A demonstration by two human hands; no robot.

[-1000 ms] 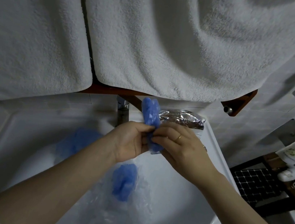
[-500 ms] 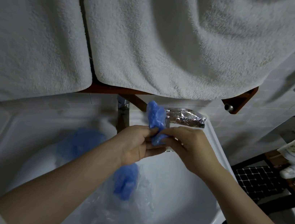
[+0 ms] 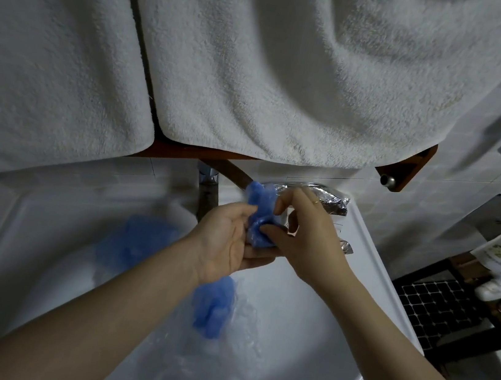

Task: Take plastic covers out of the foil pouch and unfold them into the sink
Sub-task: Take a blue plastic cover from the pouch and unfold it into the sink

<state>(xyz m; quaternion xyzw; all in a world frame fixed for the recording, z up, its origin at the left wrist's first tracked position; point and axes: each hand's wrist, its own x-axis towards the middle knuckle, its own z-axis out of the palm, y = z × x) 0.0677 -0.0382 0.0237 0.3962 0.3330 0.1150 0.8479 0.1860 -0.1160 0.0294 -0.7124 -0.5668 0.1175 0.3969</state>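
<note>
A folded blue cover [image 3: 260, 217] sat pinched between our left hand [image 3: 228, 244] and right hand [image 3: 307, 233] above the sink [image 3: 353, 317], just beside the foil pouch [image 3: 331, 201].

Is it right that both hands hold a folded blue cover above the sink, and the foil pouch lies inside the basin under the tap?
Not quite. The head view shows the foil pouch on the back rim of the sink, behind the right hand, not inside the basin. The left hand and right hand do hold the folded blue cover.

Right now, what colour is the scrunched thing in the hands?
Blue, seen in the head view: the folded plastic cover.
</note>
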